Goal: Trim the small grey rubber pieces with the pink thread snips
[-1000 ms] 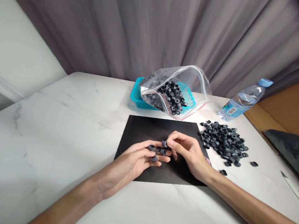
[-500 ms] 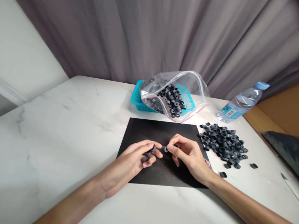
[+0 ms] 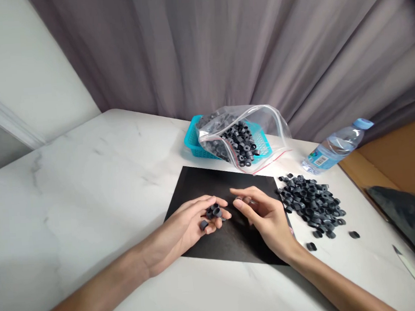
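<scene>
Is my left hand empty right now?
No, the left hand holds several small dark rings in its curled fingers over the black mat.

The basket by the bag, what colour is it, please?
The basket is turquoise, seen in the head view.

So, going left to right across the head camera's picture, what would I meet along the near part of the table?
The left hand holding rings → right hand → ring pile → bottle.
</scene>
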{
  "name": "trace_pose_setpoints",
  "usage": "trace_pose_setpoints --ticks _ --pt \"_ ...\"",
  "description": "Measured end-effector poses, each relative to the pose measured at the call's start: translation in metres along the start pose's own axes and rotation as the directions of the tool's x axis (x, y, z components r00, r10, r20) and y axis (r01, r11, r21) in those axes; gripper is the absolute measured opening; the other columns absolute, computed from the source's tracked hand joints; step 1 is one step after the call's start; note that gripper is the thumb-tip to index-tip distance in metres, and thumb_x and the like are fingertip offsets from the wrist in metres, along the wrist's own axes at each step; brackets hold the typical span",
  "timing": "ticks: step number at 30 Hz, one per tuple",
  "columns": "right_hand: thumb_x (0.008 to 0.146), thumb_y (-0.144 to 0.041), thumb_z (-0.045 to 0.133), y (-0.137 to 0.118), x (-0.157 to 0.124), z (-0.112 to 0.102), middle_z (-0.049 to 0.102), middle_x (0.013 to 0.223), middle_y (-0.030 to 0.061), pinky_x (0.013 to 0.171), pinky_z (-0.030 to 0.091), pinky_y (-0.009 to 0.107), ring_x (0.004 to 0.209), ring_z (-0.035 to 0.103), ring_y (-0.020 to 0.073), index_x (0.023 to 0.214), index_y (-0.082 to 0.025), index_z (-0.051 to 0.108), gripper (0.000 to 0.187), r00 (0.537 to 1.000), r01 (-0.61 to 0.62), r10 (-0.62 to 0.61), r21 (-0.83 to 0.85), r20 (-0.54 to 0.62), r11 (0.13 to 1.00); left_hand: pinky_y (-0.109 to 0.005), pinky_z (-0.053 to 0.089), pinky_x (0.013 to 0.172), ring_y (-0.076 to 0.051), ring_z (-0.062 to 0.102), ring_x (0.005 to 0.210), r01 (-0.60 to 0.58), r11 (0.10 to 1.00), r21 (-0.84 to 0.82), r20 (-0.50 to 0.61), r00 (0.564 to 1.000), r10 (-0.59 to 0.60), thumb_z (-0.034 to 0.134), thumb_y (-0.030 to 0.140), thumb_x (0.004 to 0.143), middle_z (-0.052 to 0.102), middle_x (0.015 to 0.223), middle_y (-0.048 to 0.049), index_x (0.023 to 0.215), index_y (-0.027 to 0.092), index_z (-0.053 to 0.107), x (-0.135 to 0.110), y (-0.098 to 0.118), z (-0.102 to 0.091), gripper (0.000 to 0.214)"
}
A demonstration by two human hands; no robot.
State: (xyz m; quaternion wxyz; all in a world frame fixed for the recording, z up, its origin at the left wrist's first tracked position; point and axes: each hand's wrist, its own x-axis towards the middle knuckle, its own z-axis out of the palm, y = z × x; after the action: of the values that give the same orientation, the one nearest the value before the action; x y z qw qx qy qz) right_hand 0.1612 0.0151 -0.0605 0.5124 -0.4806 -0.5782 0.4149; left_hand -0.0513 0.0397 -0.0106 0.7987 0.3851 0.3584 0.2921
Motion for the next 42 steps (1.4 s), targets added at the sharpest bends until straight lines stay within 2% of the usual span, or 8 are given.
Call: trace_pose_setpoints --ticks 4,9,13,18,22,26,33,42 --pt "0.09 -0.037 0.076 -0.008 -0.002 0.004 0.07 0.098 0.0036 0.06 0.049 0.024 0.079 0.062 0.015 0.107 -0.027 0.073 0.021 0.999 -0.012 0.015 0.086 -0.029 0.996 -0.03 0.039 0.084 -0.015 0.051 0.089 0.016 0.998 0.068 0.022 1.0 -0.017 0.069 0.029 0.095 0.069 0.103 -0.0051 0.112 0.019 0.072 -0.001 0.001 0.001 0.02" --pt "0.092 -0.036 0.073 -0.02 -0.001 0.008 0.074 0.104 0.0037 0.07 0.052 0.027 0.088 0.066 0.0167 0.098 -0.026 0.076 0.011 1.0 0.005 -0.005 0.104 -0.007 0.995 -0.031 0.04 0.081 -0.016 0.054 0.089 0.018 0.999 0.036 0.034 0.999 -0.019 0.06 0.035 0.101 0.071 0.104 -0.0079 0.111 0.017 0.073 -0.002 -0.001 0.001 0.024" --pt "0.091 -0.035 0.075 -0.027 0.004 0.01 0.071 0.099 0.0023 0.08 0.049 0.029 0.097 0.063 0.0176 0.09 -0.025 0.077 0.01 1.0 -0.008 0.008 0.138 0.002 0.99 -0.029 0.041 0.082 -0.014 0.054 0.087 0.052 0.998 -0.036 0.04 0.998 -0.05 0.062 0.033 0.1 0.071 0.102 -0.008 0.106 0.015 0.074 0.0 -0.002 0.002 0.022" --pt "0.09 -0.038 0.075 -0.034 0.008 0.016 0.064 0.087 0.0007 0.082 0.044 0.031 0.086 0.06 0.0164 0.081 -0.022 0.075 0.019 0.989 -0.141 0.124 0.252 0.08 0.957 -0.023 0.039 0.07 -0.01 0.047 0.075 0.115 0.985 -0.126 0.054 0.993 -0.109 0.068 0.034 0.096 0.062 0.091 -0.0034 0.098 0.015 0.075 -0.001 -0.002 0.004 0.021" --pt "0.086 -0.043 0.077 -0.036 0.005 0.019 0.065 0.085 0.001 0.076 0.039 0.031 0.082 0.054 0.0157 0.081 -0.02 0.075 0.023 0.952 -0.305 0.293 0.318 0.087 0.898 -0.023 0.04 0.075 -0.01 0.045 0.077 0.119 0.989 -0.083 0.029 0.993 -0.117 0.078 0.031 0.089 0.06 0.092 -0.0013 0.106 0.018 0.075 -0.005 -0.001 0.005 0.021" --pt "0.087 -0.046 0.074 -0.036 0.003 0.019 0.064 0.078 0.0013 0.075 0.034 0.032 0.079 0.048 0.0162 0.078 -0.019 0.074 0.028 0.923 -0.384 0.362 0.336 0.128 0.86 -0.024 0.038 0.072 -0.01 0.044 0.075 0.107 0.993 -0.048 0.053 0.993 -0.105 0.069 0.03 0.096 0.061 0.092 -0.0029 0.108 0.016 0.076 -0.004 0.001 0.005 0.02" --pt "0.086 -0.043 0.076 -0.036 0.005 0.021 0.061 0.079 0.0007 0.074 0.032 0.032 0.079 0.048 0.0162 0.074 -0.02 0.074 0.027 0.936 -0.35 0.343 0.331 0.083 0.876 -0.023 0.037 0.068 -0.01 0.042 0.071 0.109 0.992 -0.064 0.075 0.992 -0.105 0.059 0.03 0.102 0.063 0.091 -0.0043 0.105 0.014 0.078 -0.001 0.001 0.007 0.025" --pt "0.084 -0.042 0.08 -0.035 0.003 0.02 0.061 0.085 0.001 0.072 0.038 0.032 0.077 0.053 0.0153 0.074 -0.023 0.078 0.022 0.981 -0.192 0.191 0.238 0.026 0.952 -0.025 0.039 0.077 -0.012 0.048 0.082 0.067 0.996 -0.056 0.124 0.991 -0.06 0.058 0.033 0.103 0.066 0.098 -0.0065 0.102 0.014 0.076 -0.004 -0.001 0.006 0.026"
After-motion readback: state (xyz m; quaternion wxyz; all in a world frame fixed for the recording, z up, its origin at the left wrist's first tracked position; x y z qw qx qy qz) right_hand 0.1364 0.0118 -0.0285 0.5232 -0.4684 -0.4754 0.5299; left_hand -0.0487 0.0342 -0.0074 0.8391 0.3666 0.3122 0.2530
